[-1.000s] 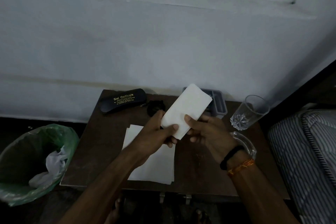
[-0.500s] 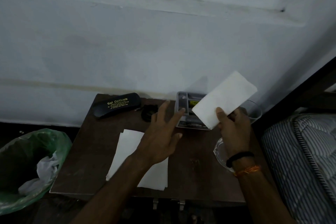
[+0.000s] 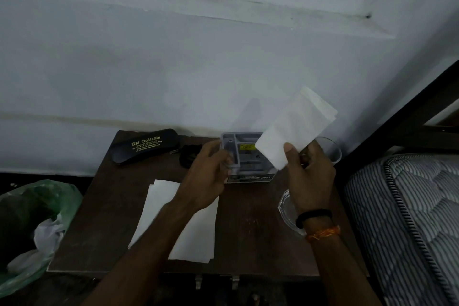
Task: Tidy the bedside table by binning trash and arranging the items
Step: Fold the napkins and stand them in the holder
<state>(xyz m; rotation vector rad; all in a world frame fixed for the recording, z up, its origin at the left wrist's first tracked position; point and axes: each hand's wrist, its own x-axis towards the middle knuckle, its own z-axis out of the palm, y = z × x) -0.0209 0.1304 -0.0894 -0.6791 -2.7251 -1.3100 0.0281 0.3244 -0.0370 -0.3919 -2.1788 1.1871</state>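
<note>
Bench (image 3: 248,236) tidying looks midway: right hand (image 3: 310,181) pinches folded tissue (image 3: 295,129), left hand (image 3: 208,176) grips the organiser tray (image 3: 233,141); beside it, 1 paper (image 3: 159,206) remains.

The black spectacle case (image 3: 144,145) at the back left of the table bears "Sai Opticals" in gold lettering on its lid; the smaller gold lines printed beneath that name are too fine to read. The grey organiser tray (image 3: 242,154) holds an item with a yellow label (image 3: 247,147), whose print is illegible. A strip at the tray's front edge (image 3: 250,178) carries pale lettering, blurred and unreadable.
</note>
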